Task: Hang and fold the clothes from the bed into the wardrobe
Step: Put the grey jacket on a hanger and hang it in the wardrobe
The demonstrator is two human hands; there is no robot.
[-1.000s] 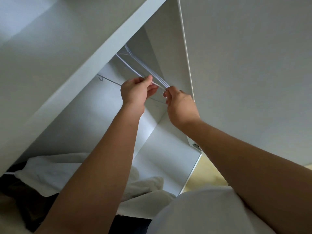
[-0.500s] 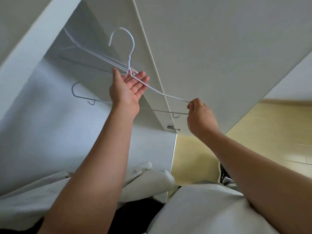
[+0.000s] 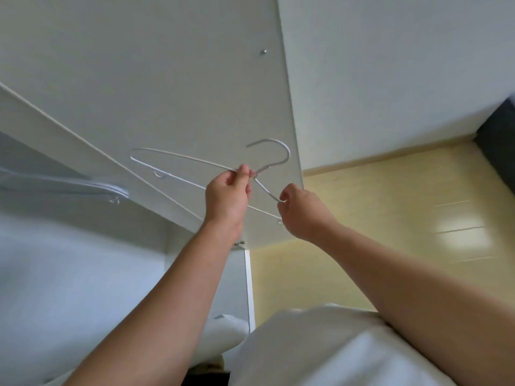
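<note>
Overhead and a little forward, the person's left hand (image 3: 227,196) pinches a white wire hanger (image 3: 266,168) between thumb and fingertips, at the neck where the hook begins. The hook curves up and to the right above that hand. One long shoulder of the hanger stretches away to the left of it.

The right hand (image 3: 301,210) is just beside the left and slightly lower. Its fingers are curled round the near end of the hanger's other shoulder. Both hands are closed on the wire, so the hanger is held up in the air between them.

Directly behind both hands stands the open white door (image 3: 167,79) of the wardrobe (image 3: 69,260). Well to the left of the left hand, inside the wardrobe, a bunch of spare hangers (image 3: 106,188) hangs close together, slightly blurred.

Below and to the right of the right hand lies a pale yellow floor (image 3: 390,204). Beneath both arms, nearest the camera, is the person's white shirt (image 3: 320,346).
</note>
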